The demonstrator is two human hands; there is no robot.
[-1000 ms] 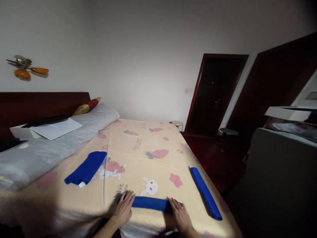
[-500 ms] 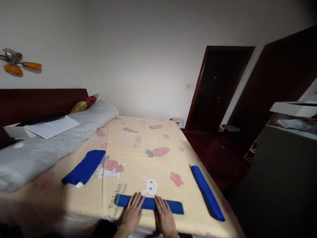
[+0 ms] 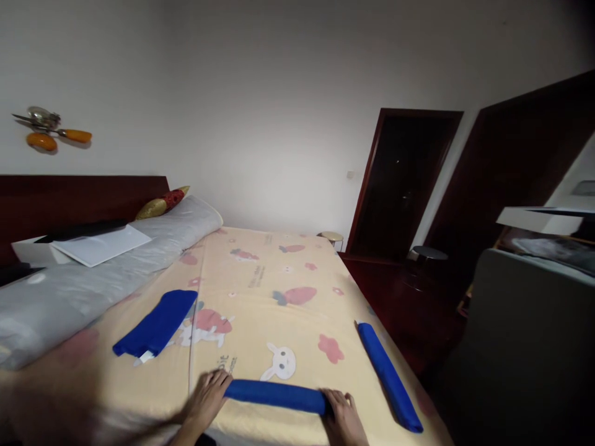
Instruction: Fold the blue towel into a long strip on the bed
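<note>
A blue cloth [image 3: 276,395], folded into a long narrow strip, lies across the near part of the bed. My left hand [image 3: 211,391] grips its left end, fingers curled over it. At the other end my right hand [image 3: 341,409] is closed round the strip, thumb side hidden. Both ends of the strip are covered by my hands. To the left lies a flatter folded blue cloth [image 3: 158,325] with a white tag [image 3: 145,357]. Along the bed's right edge rests another narrow blue strip [image 3: 389,376], neither hand touching it.
The bed [image 3: 251,297] has a yellow sheet printed with rabbits and carrots. A grey roll of bedding [image 3: 116,285] bears a white flat box [image 3: 102,244] by the headboard [image 3: 83,198]. On the right are a dark panel [image 3: 515,334] and a stool [image 3: 430,253].
My hands have moved apart from the middle of the strip to its two ends. Earlier they lay flat on it; now their fingers curl round it. The camera view has tilted up slightly.
</note>
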